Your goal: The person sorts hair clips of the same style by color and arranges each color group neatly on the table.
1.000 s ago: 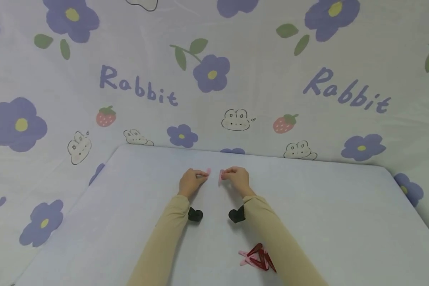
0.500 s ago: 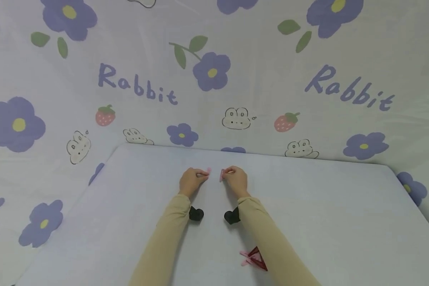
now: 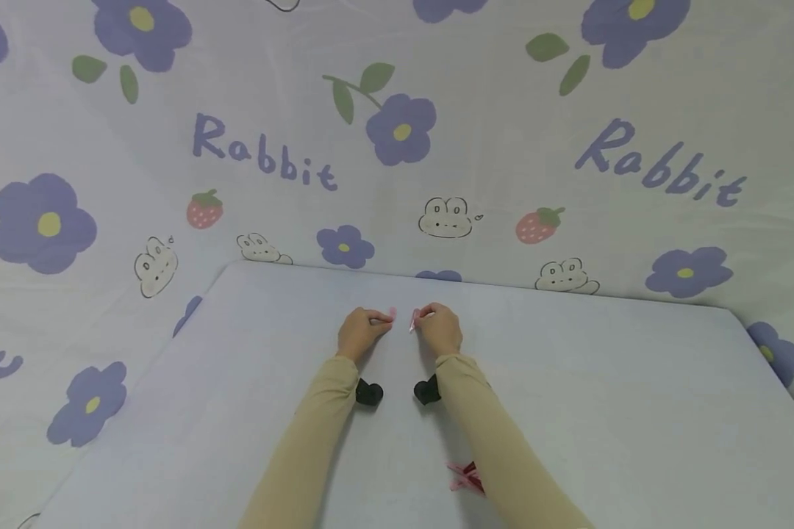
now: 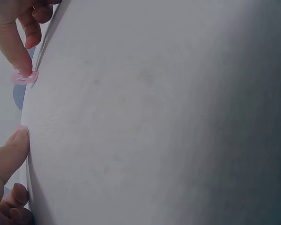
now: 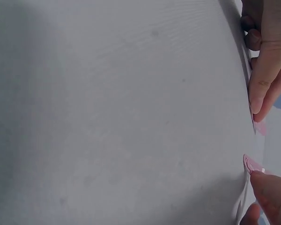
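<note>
My left hand [image 3: 359, 334] pinches a small pink hair clip [image 3: 392, 314] between thumb and finger, just above or against the white table; only the clip's end shows. Facing it, my right hand [image 3: 440, 328] pinches another pink hair clip [image 3: 415, 319] by its upper part. A short gap separates the two clips. In the right wrist view, a thumb covers part of the slotted pink clip [image 5: 251, 164], and the other pink clip [image 5: 260, 127] pokes out past fingertips. Nearer the body, a pile of pink and dark red hair clips [image 3: 463, 477] is partly hidden by the right forearm.
A white-covered table [image 3: 602, 397] lies under both hands. Behind it hangs a cloth [image 3: 490, 139] printed with purple flowers, rabbits and strawberries. Black wrist-worn devices stick out inward from the left sleeve [image 3: 324, 411] and the right sleeve [image 3: 483, 411].
The right forearm has shifted left and now covers more of the clip pile. The right hand's clip has tilted slightly. The left hand stays nearly still, and the head view has shifted a little.
</note>
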`<state>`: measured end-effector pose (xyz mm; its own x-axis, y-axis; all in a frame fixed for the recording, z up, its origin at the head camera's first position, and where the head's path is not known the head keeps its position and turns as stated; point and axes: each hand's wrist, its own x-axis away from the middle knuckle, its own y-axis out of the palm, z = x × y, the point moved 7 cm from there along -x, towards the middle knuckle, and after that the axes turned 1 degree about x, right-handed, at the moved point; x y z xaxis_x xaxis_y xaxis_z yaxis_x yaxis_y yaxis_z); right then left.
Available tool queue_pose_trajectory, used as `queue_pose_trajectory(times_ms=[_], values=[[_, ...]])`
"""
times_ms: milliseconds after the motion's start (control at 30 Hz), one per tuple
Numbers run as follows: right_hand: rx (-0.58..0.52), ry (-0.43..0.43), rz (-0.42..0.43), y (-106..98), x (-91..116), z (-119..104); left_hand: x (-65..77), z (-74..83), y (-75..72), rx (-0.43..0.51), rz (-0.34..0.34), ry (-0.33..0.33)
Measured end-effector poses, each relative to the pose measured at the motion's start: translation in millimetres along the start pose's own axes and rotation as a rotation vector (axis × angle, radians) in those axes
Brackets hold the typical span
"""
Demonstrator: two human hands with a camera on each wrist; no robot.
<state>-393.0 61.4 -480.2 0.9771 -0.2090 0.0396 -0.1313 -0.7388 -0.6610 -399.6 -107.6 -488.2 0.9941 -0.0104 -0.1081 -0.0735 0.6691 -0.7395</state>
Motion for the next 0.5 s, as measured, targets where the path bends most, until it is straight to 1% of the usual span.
queue_pose_trajectory(times_ms=[167, 300, 400, 500], values=[[0.069, 0.046, -0.054, 1.7, -2.3, -1.4, -0.8, -0.8, 0.8, 0.006, 0.002, 0.005], [0.101, 0.072, -0.078, 0.5, 0.0, -1.9, 1.4, -1.8, 2.6, 0.001, -0.016, 0.001], [0.090, 0.087, -0.076, -0.7, 0.0, -1.1, 1.9, -0.9, 1.8, 0.003, -0.015, 0.003], [0.048, 0.094, -0.080, 0.3, -4.3, 0.6, 1.2, 1.1, -1.7, 0.001, 0.006, 0.012]])
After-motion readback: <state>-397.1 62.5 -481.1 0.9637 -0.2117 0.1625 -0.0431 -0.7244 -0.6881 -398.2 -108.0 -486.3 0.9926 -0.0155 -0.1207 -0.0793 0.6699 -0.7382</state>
